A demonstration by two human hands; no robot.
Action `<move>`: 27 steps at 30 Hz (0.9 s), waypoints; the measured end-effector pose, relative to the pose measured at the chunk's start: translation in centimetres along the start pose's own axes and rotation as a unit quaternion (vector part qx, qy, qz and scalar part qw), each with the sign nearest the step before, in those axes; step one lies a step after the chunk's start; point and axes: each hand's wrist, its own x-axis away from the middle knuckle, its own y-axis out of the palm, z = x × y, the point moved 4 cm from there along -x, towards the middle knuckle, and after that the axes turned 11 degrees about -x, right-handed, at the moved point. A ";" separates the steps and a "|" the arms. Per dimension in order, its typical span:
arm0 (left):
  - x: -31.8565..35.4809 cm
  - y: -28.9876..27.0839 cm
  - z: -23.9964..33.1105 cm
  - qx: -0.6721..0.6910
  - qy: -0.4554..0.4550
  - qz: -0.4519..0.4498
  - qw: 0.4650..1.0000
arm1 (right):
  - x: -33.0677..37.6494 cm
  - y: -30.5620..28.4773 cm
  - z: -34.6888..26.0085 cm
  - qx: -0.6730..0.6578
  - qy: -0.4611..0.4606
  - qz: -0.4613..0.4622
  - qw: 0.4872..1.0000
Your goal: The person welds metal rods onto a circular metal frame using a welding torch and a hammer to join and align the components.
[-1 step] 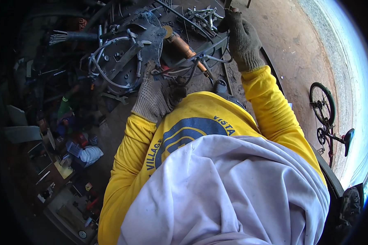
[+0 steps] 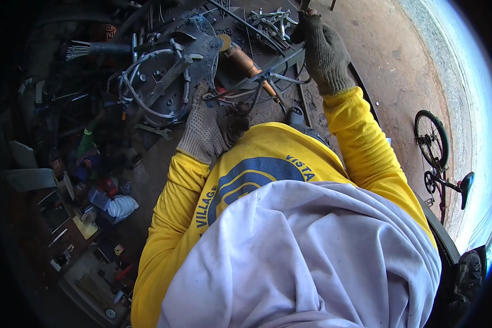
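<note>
My left hand (image 2: 206, 128), in a grey dotted knit glove, is low at the bench's near edge. Its fingers curl around one end of a welded metal frame (image 2: 263, 75) of thin bars that branch from a middle joint. Farther off on the right, my right hand (image 2: 327, 52) in a dark knit glove is closed. One of the frame's bars runs up to this glove, but what lies in the grip is hidden. Beneath the frame, an orange angle grinder (image 2: 240, 59) with a yellowish disc lies by a round metal plate, its cord trailing toward me.
Bent metal rods and rings (image 2: 142, 82) crowd the bench's left side. Several wrenches and metal pieces (image 2: 273, 24) are heaped at the back. A bundle of stiff wire (image 2: 82, 50) juts out left. Beyond the bench on the right stands a bicycle (image 2: 432, 139). Cluttered shelves (image 2: 87, 227) are lower left.
</note>
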 end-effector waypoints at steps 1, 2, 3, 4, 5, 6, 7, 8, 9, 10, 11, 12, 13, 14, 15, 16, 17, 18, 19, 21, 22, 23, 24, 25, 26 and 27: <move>0.0 -0.4 0.0 0.000 0.000 0.001 1.000 | -0.1 0.2 -0.5 0.021 0.031 -0.020 0.999; -0.1 -1.1 -0.1 -0.004 -0.008 0.008 1.000 | -0.2 0.2 -1.1 0.020 0.031 -0.021 0.999; -0.1 -1.7 -0.2 -0.009 -0.017 0.014 1.000 | -0.2 0.4 -1.8 0.055 0.030 -0.031 0.998; -0.2 -2.1 -0.2 -0.010 -0.017 0.015 1.000 | -0.3 0.4 -2.1 0.090 0.029 -0.040 0.995; -0.4 -2.0 -0.4 0.000 -0.025 -0.035 0.999 | -0.4 0.3 -2.2 0.088 0.028 -0.039 0.995; -0.4 -1.8 -0.6 0.009 -0.032 -0.086 0.996 | -0.6 0.4 -2.2 0.097 0.032 -0.060 0.993; -0.6 -2.1 -0.8 0.009 -0.031 -0.086 0.996 | -0.7 0.5 -2.1 0.107 0.036 -0.081 0.990; -0.7 -2.3 -1.0 0.003 -0.021 -0.084 0.996 | -0.8 0.5 -2.0 0.106 0.035 -0.081 0.990; -0.8 -2.4 -1.0 -0.003 -0.010 -0.082 0.997 | -0.8 0.6 -2.0 0.112 0.031 -0.080 0.990; -0.7 -2.4 -1.1 -0.003 -0.009 -0.081 0.997 | -0.8 0.6 -1.9 0.118 0.028 -0.078 0.990; -0.5 -2.5 -1.2 -0.018 -0.010 -0.055 0.998 | -0.8 0.6 -2.0 0.118 0.028 -0.078 0.990; -0.4 -2.6 -1.3 -0.033 -0.010 -0.029 0.999 | -0.7 0.6 -2.2 0.115 0.027 -0.067 0.991; -0.2 -2.1 -1.4 -0.033 -0.009 -0.029 0.999 | -0.6 0.5 -2.4 0.113 0.027 -0.055 0.992; 0.0 -1.7 -1.4 -0.040 -0.004 0.000 0.999 | -0.5 0.5 -2.4 0.113 0.027 -0.055 0.992; 0.2 -1.2 -1.5 -0.047 0.002 0.028 0.998 | -0.4 0.5 -2.3 0.111 0.030 -0.054 0.992; 0.4 -0.6 -1.5 -0.055 0.007 0.057 0.997 | -0.4 0.4 -2.3 0.109 0.033 -0.052 0.992; 0.6 -0.2 -1.5 -0.062 0.012 0.086 0.994 | -0.4 0.4 -2.2 0.109 0.033 -0.052 0.992; 0.7 -0.1 -1.4 -0.069 0.017 0.115 0.991 | -0.4 0.4 -2.3 0.108 0.020 -0.048 0.993; 0.7 -0.9 -1.4 -0.069 0.017 0.116 0.991 | -0.4 0.5 -2.4 0.107 0.006 -0.043 0.993; 0.5 -1.8 -1.3 -0.112 0.021 0.034 0.993 | -0.5 0.6 -1.8 0.108 0.025 -0.067 0.992; 0.5 -1.5 -1.2 -0.127 0.023 0.007 0.992 | -0.5 0.8 -1.4 0.110 0.044 -0.090 0.989; 0.4 -1.4 -1.3 -0.065 0.004 0.022 0.998 | -0.6 0.7 -1.5 0.110 0.044 -0.090 0.989; 0.3 -1.2 -1.4 -0.003 -0.015 0.038 0.999 | -0.6 0.7 -1.6 0.113 0.050 -0.093 0.988; 0.3 -0.8 -1.4 -0.003 -0.016 0.037 0.999 | -0.6 0.6 -1.6 0.116 0.056 -0.095 0.987; 0.3 -0.7 -1.3 -0.028 -0.015 0.074 0.997 | -0.7 0.5 -1.6 0.116 0.056 -0.094 0.987; 0.3 -0.8 -1.3 -0.052 -0.014 0.112 0.992 | -0.7 0.5 -1.4 0.121 0.050 -0.095 0.987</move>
